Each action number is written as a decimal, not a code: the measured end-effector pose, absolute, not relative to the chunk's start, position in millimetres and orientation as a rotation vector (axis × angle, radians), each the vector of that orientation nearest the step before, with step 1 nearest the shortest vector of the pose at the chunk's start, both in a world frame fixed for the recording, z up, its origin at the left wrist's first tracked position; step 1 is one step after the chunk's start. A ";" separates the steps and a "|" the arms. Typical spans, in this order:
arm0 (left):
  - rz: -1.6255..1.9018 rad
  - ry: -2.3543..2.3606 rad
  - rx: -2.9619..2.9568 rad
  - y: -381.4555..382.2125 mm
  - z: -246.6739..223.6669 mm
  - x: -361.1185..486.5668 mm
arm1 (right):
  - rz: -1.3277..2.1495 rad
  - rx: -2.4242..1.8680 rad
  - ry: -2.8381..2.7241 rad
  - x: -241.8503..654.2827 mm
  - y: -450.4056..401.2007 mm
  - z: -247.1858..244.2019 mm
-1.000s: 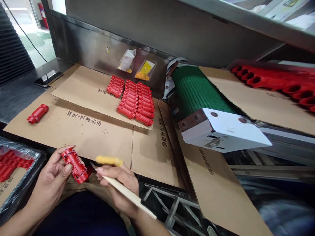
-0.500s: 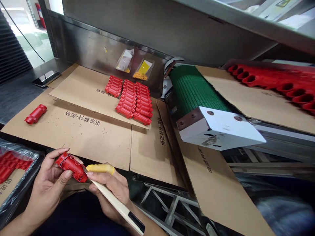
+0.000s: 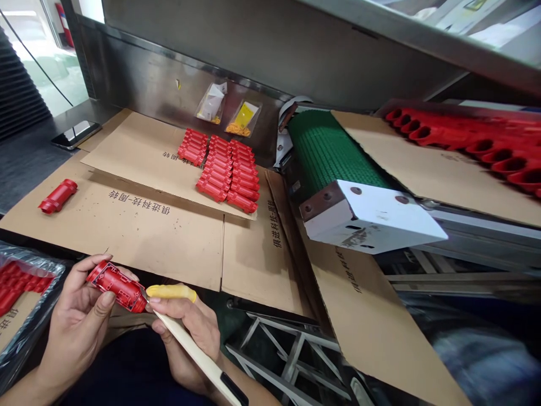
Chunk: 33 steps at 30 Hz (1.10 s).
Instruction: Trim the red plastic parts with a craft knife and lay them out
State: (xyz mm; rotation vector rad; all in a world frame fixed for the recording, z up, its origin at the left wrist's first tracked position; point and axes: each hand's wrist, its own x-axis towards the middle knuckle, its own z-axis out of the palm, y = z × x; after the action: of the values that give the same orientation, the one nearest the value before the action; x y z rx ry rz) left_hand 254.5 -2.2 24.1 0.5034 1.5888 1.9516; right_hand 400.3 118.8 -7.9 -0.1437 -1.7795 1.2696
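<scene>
My left hand [image 3: 78, 313] is closed around a red plastic housing [image 3: 118, 286], thumb on its near side, with the ribbed open face turned up. In my right hand [image 3: 190, 321] is a knife [image 3: 186, 341] with a long cream handle and a dark patch near its rear end. The thin metal tip meets the right end of the housing; the exact contact is too small to make out. A yellow finger cot [image 3: 171, 291] covers my right index finger, which lies along the front of the knife.
Several red housings [image 3: 220, 166] lie in rows on a cardboard sheet [image 3: 139, 149]. Another housing [image 3: 58, 196] lies alone at left, near a phone [image 3: 76, 134]. A bin [image 3: 59, 293] of red parts stands at lower left. The green conveyor belt [image 3: 333, 152] has a white metal corner [image 3: 372, 217].
The housing has rolled slightly in my left hand, showing more of its ribbed face. Both hands have shifted a little left, with the knife still at the housing's right end.
</scene>
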 end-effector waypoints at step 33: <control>1.752 1.672 0.330 4.7 34.6 257.9 | 1.984 -0.236 -1.606 401.1 153.3 0.5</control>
State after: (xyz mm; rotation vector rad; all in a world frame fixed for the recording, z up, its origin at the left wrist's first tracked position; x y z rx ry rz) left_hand 257.9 4.7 34.6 0.3297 1.6720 1.7515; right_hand 401.1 153.3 0.5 -0.2357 -1.6064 1.9841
